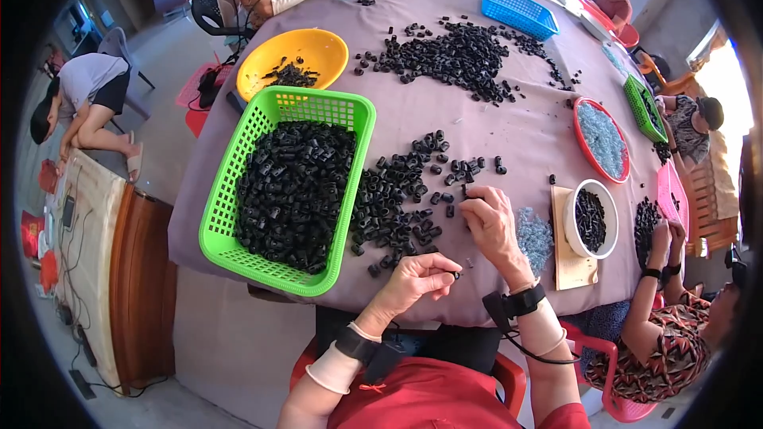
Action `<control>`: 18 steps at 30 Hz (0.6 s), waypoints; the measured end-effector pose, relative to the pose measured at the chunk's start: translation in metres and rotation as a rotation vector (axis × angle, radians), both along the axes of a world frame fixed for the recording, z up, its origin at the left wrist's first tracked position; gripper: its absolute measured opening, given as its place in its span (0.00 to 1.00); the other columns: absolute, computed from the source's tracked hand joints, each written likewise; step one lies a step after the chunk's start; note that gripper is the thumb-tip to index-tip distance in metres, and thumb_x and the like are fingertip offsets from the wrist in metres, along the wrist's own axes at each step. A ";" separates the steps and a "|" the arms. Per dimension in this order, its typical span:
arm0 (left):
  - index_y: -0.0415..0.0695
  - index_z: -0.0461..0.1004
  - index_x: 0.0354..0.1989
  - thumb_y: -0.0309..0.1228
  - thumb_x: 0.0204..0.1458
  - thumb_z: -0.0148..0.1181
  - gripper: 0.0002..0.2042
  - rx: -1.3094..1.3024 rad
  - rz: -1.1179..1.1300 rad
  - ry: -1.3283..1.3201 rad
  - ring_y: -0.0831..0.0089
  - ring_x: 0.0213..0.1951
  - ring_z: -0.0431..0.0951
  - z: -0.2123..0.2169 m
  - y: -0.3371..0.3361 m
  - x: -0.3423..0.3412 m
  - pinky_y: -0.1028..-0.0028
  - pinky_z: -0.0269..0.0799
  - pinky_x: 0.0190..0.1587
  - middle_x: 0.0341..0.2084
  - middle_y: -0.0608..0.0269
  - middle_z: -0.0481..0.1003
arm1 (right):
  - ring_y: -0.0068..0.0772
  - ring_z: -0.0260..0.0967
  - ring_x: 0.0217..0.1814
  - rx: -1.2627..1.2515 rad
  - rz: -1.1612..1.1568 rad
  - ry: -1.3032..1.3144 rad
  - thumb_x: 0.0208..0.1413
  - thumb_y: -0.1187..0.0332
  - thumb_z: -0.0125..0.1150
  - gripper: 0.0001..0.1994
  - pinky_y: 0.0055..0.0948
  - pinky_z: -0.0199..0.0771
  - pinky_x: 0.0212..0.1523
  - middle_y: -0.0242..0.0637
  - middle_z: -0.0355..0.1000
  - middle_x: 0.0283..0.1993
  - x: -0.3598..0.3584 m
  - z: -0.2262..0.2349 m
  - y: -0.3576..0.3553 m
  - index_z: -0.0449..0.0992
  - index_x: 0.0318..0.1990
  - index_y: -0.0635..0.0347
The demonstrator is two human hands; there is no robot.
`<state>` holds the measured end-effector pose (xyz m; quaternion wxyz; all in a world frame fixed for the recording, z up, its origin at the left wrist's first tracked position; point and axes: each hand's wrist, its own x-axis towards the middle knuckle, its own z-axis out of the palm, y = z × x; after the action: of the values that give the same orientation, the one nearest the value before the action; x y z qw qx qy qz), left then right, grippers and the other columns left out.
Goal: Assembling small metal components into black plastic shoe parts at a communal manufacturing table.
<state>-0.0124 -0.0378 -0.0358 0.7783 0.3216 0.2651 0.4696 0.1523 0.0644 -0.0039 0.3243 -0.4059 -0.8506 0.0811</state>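
My left hand (pixel 417 282) is closed in a pinch near the table's front edge, with a small black plastic part (pixel 456 275) at its fingertips. To its right and a little farther off, my right hand (pixel 491 226) is bent over the cloth with its fingers drawn together. A dark bit shows at those fingertips, too small to make out. Left of both hands lies a loose pile of black plastic fittings (pixel 389 199), short and tube-like. Clear bluish small pieces (pixel 534 238) are heaped just right of my right hand.
A green basket (pixel 362 151) full of black fittings stands at the left, before a yellow bowl (pixel 330 52). A white bowl (pixel 610 230) of dark slim pieces sits on a board (pixel 574 274) at the right. A larger black pile (pixel 453 56) lies farther back. Several co-workers sit around the table.
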 end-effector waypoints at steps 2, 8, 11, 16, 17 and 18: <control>0.38 0.74 0.39 0.22 0.51 0.56 0.07 0.003 0.007 0.015 0.82 0.23 0.70 0.001 0.000 0.000 0.83 0.65 0.24 0.20 0.67 0.72 | 0.41 0.64 0.41 -0.017 0.021 0.008 0.41 0.76 0.59 0.06 0.36 0.63 0.44 0.37 0.68 0.39 -0.007 0.003 0.000 0.74 0.30 0.58; 0.38 0.75 0.38 0.23 0.50 0.57 0.07 0.011 0.016 0.072 0.82 0.24 0.70 0.002 -0.002 0.000 0.83 0.65 0.24 0.21 0.67 0.72 | 0.40 0.64 0.44 -0.069 0.219 0.018 0.39 0.76 0.61 0.10 0.36 0.63 0.46 0.36 0.68 0.41 -0.038 0.016 0.000 0.76 0.34 0.55; 0.39 0.75 0.38 0.23 0.50 0.58 0.07 0.034 0.027 0.093 0.85 0.24 0.70 0.000 -0.004 -0.002 0.84 0.66 0.26 0.22 0.71 0.72 | 0.43 0.60 0.54 -0.065 0.357 -0.079 0.40 0.73 0.63 0.16 0.41 0.60 0.52 0.37 0.66 0.48 -0.065 0.016 0.002 0.75 0.41 0.51; 0.39 0.75 0.39 0.23 0.50 0.57 0.08 0.029 0.045 0.152 0.85 0.24 0.70 0.001 -0.003 -0.002 0.84 0.66 0.26 0.23 0.71 0.72 | 0.44 0.59 0.56 -0.026 0.411 -0.125 0.40 0.71 0.64 0.14 0.42 0.59 0.54 0.38 0.65 0.50 -0.082 0.007 0.015 0.75 0.39 0.53; 0.39 0.75 0.39 0.23 0.50 0.57 0.08 0.028 0.050 0.154 0.85 0.24 0.70 -0.001 -0.004 -0.003 0.84 0.66 0.26 0.23 0.71 0.72 | 0.43 0.59 0.56 -0.043 0.404 -0.123 0.40 0.72 0.64 0.13 0.42 0.58 0.55 0.38 0.66 0.49 -0.074 0.003 0.019 0.75 0.37 0.53; 0.39 0.75 0.39 0.23 0.50 0.57 0.08 0.021 0.019 0.109 0.85 0.24 0.70 0.000 -0.004 -0.001 0.84 0.66 0.26 0.23 0.71 0.72 | 0.43 0.60 0.55 -0.021 0.369 -0.107 0.39 0.72 0.63 0.12 0.42 0.58 0.55 0.38 0.66 0.47 -0.063 0.003 0.021 0.76 0.36 0.54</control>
<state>-0.0134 -0.0414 -0.0354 0.7548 0.3522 0.3052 0.4616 0.0897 0.0854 -0.0008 0.2540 -0.2502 -0.9257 0.1260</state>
